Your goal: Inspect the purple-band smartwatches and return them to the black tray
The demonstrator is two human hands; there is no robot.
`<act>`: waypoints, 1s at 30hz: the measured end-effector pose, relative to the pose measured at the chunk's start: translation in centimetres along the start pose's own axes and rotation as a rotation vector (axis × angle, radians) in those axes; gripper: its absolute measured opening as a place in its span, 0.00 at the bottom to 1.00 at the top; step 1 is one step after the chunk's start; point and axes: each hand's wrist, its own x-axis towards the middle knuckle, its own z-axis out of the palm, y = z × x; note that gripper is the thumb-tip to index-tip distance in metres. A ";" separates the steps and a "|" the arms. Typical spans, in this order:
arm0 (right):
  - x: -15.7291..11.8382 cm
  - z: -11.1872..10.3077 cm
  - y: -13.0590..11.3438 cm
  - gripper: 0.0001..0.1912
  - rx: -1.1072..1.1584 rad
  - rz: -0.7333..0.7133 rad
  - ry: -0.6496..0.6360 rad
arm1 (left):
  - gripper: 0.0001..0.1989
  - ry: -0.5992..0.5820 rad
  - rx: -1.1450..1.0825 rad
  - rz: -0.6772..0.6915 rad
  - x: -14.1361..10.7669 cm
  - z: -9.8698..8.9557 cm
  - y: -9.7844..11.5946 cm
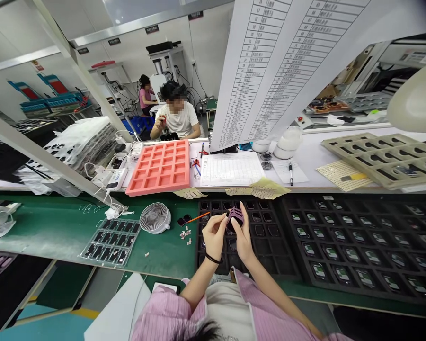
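Observation:
Above a black foam tray (pixel 277 255), both of my hands hold one small piece, a dark squarish part with purple strips across it (pixel 236 216). My right hand (pixel 244 239) grips it with the thumb in front and the fingers behind. The fingertips of my left hand (pixel 213 237) pinch together at its left edge. What lies under those fingertips is too small to make out. Dark, rounded-square parts fill several pockets of the tray beneath.
On the right, a second black tray (pixel 326 284) holds parts with green boards. To the left are an orange stick (pixel 199 217), small pinkish scraps (pixel 185 234), a fan (pixel 155 218) and a clear blister tray (pixel 110 240). A pink tray (pixel 159 166) rests on the shelf; a co-worker (pixel 179 118) sits beyond.

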 end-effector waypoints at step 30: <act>2.1 -3.1 0.8 0.42 -0.235 0.131 -0.070 | 0.24 -0.491 0.379 0.166 1.2 -1.3 -0.6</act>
